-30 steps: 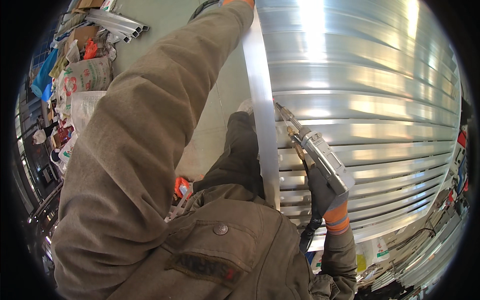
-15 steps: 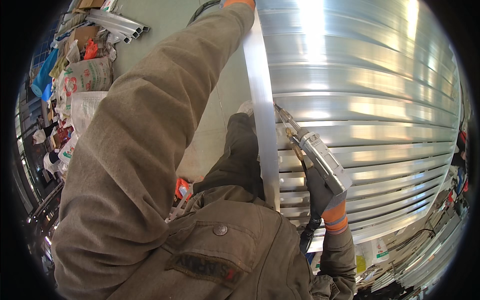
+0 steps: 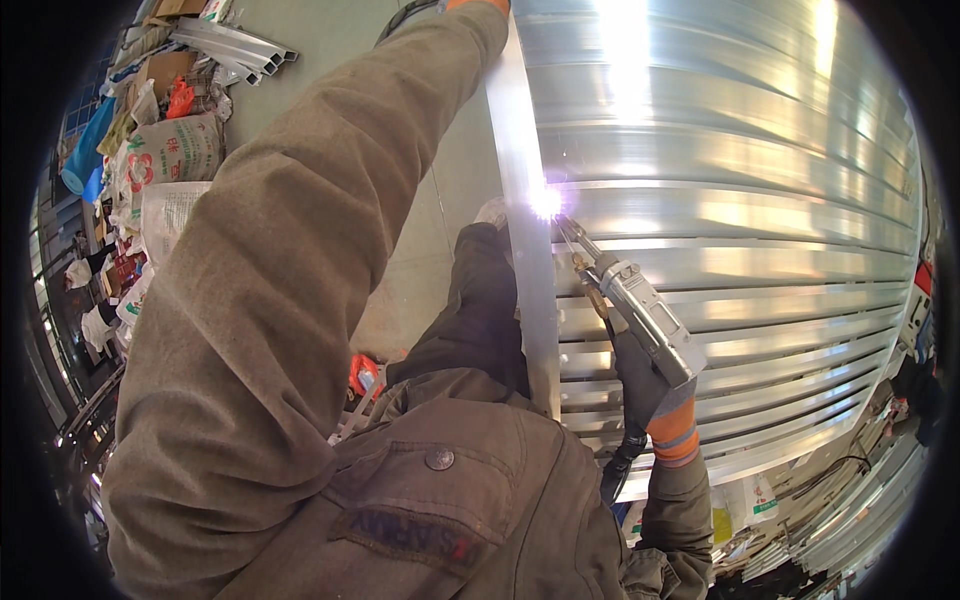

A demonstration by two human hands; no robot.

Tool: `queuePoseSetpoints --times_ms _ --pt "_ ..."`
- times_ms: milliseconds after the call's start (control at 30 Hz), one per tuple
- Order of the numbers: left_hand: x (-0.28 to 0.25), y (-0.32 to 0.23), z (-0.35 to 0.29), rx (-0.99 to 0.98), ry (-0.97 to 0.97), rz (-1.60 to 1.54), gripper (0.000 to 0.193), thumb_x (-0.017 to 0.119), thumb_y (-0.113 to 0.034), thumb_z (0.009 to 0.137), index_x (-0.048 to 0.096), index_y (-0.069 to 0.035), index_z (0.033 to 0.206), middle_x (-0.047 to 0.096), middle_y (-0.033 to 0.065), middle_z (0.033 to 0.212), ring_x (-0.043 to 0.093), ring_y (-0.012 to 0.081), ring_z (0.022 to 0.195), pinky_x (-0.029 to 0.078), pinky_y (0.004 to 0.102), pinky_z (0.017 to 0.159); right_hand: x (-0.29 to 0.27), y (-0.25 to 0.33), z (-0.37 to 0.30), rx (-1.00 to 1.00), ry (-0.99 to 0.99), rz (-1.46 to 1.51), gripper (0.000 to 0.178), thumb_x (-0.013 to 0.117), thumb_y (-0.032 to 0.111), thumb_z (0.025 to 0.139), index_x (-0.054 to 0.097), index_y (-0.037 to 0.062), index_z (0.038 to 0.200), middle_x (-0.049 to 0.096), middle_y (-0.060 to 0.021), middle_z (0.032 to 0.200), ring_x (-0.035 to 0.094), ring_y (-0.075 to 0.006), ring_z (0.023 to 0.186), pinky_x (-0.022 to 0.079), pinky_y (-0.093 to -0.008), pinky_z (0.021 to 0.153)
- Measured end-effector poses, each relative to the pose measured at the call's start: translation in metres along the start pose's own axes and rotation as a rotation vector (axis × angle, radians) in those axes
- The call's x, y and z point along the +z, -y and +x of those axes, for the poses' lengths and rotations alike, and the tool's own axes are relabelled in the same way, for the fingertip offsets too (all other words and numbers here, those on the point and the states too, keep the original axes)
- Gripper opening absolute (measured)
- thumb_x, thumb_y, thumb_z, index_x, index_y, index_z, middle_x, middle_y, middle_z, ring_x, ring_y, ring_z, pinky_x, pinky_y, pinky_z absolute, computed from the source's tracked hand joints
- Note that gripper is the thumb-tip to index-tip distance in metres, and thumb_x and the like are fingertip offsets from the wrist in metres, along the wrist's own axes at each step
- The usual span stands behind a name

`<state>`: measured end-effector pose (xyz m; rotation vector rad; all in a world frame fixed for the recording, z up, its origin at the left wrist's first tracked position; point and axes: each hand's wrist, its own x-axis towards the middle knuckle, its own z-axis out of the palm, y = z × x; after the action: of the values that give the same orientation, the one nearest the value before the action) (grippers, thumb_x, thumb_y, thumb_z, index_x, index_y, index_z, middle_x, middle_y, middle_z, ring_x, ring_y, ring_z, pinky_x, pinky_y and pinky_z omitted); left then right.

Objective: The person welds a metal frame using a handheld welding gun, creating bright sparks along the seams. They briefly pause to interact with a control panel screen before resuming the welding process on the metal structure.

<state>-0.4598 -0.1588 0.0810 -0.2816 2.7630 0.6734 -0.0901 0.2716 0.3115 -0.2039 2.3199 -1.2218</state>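
Observation:
My right hand (image 3: 638, 378), in a grey glove with an orange cuff, is wrapped round the grip of a silver welding gun (image 3: 645, 312). The gun's nozzle points up and left at the inner edge of a long metal bar (image 3: 524, 150). A bright violet-white welding spark (image 3: 547, 203) glows where the tip meets that bar and the shiny slatted metal panel (image 3: 690, 215). My left arm reaches far forward along the bar. Only the orange cuff of my left hand (image 3: 478, 4) shows at the top edge, and its fingers are out of sight.
Square metal tubes (image 3: 235, 48) lie on the floor at the far left. Below them are stuffed woven sacks (image 3: 170, 155) and a blue container (image 3: 88, 150). A black cable (image 3: 622, 462) hangs by my right wrist. Long metal strips (image 3: 850, 530) are stacked at the lower right.
A bright welding spark has appeared at the gun's tip. Both arms stay almost where they were. At the far right rim, a red object and a dark shape have come into view.

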Motion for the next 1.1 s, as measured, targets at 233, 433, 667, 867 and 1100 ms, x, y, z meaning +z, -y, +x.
queuePoseSetpoints --times_ms 233,433,667,867,1100 --pt "0.005 -0.004 -0.001 -0.003 0.009 -0.014 0.093 0.051 -0.079 0.109 0.057 -0.007 0.169 0.067 0.0182 0.162 0.063 0.0322 0.150 0.050 0.0425 0.125 -0.010 0.016 0.005 0.099 0.027 0.100 0.032 0.082 0.010 0.106 0.081 -0.0021 0.135 0.085 -0.0139 0.106 0.078 -0.0192 0.087 0.063 -0.0362 0.078" --pt "0.005 -0.006 -0.002 -0.007 0.014 -0.024 0.094 0.052 -0.079 0.109 0.056 -0.007 0.169 0.067 0.0183 0.163 0.063 0.0322 0.150 0.050 0.0425 0.126 -0.014 0.023 0.004 0.127 0.021 0.139 0.032 0.082 0.010 0.106 0.081 -0.0024 0.135 0.085 -0.0141 0.105 0.078 -0.0188 0.087 0.063 -0.0366 0.078" --pt "0.004 -0.008 -0.003 -0.003 0.014 -0.021 0.095 0.053 -0.080 0.108 0.056 -0.007 0.169 0.066 0.0185 0.164 0.062 0.0321 0.151 0.049 0.0425 0.126 -0.017 0.024 0.002 0.217 0.059 0.165 0.035 0.081 0.010 0.106 0.079 -0.0027 0.138 0.085 -0.0166 0.113 0.081 -0.0230 0.093 0.065 -0.0374 0.082" --pt "0.002 -0.010 -0.003 0.001 0.013 -0.024 0.096 0.053 -0.080 0.108 0.055 -0.007 0.170 0.066 0.0186 0.164 0.062 0.0321 0.151 0.049 0.0425 0.126 -0.019 0.027 0.002 0.223 0.054 0.165 0.035 0.081 0.010 0.106 0.079 -0.0028 0.138 0.085 -0.0171 0.111 0.081 -0.0234 0.093 0.065 -0.0375 0.082" --pt "0.001 -0.011 -0.004 0.012 0.016 -0.025 0.097 0.054 -0.081 0.108 0.055 -0.007 0.170 0.065 0.0187 0.165 0.061 0.0321 0.152 0.049 0.0425 0.127 -0.021 0.034 0.004 0.274 0.068 0.163 0.034 0.081 0.012 0.106 0.080 -0.0023 0.137 0.084 -0.0162 0.106 0.080 -0.0219 0.089 0.064 -0.0368 0.079"
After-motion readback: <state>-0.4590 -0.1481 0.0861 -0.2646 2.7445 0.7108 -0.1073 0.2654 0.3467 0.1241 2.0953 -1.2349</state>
